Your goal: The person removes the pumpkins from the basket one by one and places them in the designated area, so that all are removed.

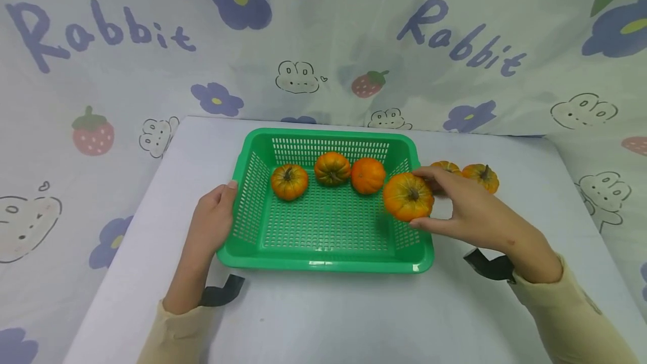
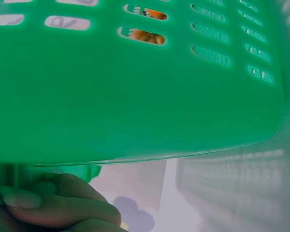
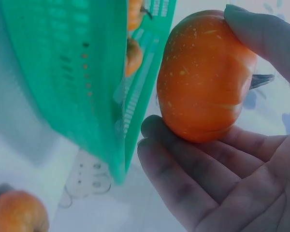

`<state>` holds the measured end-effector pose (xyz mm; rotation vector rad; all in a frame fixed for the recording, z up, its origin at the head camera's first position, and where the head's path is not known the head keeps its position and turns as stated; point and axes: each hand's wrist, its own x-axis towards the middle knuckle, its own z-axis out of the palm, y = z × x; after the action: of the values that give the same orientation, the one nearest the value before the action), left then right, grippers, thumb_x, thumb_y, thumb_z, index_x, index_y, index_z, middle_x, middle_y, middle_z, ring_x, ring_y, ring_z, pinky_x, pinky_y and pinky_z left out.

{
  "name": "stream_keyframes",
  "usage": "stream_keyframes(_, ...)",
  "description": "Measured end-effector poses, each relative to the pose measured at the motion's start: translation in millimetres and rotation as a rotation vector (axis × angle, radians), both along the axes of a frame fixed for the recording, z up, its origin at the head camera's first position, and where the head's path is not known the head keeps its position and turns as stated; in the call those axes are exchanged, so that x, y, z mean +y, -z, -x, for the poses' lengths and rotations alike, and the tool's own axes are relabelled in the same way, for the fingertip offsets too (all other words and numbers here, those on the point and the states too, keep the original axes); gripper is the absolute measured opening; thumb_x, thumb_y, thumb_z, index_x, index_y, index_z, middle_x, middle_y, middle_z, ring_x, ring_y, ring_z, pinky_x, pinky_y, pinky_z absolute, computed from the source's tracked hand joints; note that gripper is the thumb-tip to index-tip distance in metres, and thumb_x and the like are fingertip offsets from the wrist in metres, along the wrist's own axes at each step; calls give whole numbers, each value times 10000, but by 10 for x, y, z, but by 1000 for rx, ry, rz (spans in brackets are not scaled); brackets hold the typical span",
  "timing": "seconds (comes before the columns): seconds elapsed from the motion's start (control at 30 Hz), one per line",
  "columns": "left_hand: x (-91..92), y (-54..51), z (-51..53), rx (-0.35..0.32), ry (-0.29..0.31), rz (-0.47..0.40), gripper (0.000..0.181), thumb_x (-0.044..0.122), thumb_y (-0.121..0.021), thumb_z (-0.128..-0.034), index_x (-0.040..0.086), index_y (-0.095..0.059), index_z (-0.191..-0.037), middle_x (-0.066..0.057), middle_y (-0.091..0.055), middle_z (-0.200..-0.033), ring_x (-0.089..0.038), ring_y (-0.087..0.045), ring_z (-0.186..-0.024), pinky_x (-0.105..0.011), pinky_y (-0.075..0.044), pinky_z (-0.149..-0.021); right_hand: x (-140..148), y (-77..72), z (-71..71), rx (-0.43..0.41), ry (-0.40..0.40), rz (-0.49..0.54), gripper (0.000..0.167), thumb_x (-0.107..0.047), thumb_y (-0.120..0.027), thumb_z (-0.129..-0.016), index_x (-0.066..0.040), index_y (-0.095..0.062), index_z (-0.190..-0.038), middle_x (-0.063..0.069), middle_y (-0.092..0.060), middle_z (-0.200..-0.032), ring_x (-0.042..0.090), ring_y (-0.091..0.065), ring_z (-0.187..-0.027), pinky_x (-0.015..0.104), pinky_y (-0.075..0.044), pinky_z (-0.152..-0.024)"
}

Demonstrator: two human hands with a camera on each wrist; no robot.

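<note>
A small orange pumpkin (image 1: 408, 196) is pinched between the thumb and fingers of my right hand (image 1: 467, 206), above the right rim of the green basket (image 1: 323, 265). In the right wrist view the held pumpkin (image 3: 205, 77) shows its side, with the basket wall (image 3: 82, 72) beside it. My left hand (image 1: 212, 221) grips the basket's left rim; in the left wrist view its curled fingers (image 2: 63, 205) are at the rim. Inside the basket lie a pumpkin (image 1: 289, 182) at the left, a greenish-orange one (image 1: 332, 169) and a plain orange one (image 1: 368, 176).
Right of the basket, two more pumpkins are on the white table (image 1: 323, 319): one (image 1: 484, 177) in full view, the other (image 1: 447, 168) partly behind my right hand. A patterned cloth (image 1: 323, 32) hangs behind the table.
</note>
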<state>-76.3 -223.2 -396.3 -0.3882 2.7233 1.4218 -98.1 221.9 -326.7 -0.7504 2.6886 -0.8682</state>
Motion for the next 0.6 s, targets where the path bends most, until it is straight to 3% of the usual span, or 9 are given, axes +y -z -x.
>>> stream_keyframes(0.37, -7, 7, 9, -18, 1, 8, 675, 567, -275, -1117, -11, -623, -1087, -130, -655, -777, -201, -615, -594, -337, -514, -489, 304, 34, -74, 115, 72, 36, 799, -315, -888, -878, -50, -465, -1502, 118, -590, -1422, 365, -674, -1185, 459, -544, -935)
stream_keyframes(0.5, -10, 20, 10, -18, -3, 9, 676, 572, -277, -1115, -9, -623, -1084, -128, -651, -770, -199, -611, -592, -336, -512, -489, 452, 57, -95, 151, 116, 37, 800, -264, -907, -859, -49, -472, -1496, 156, -614, -1389, 413, -682, -1153, 238, -538, -928)
stream_keyframes(0.6, -5, 27, 8, -7, -4, 10, 681, 577, -281, -1113, -10, -623, -1070, -135, -646, -759, -215, -615, -588, -340, -517, -485, 565, 71, -100, 150, 165, 32, 812, -249, -911, -854, -47, -465, -1501, 191, -599, -1413, 451, -663, -1175, 43, -422, -911)
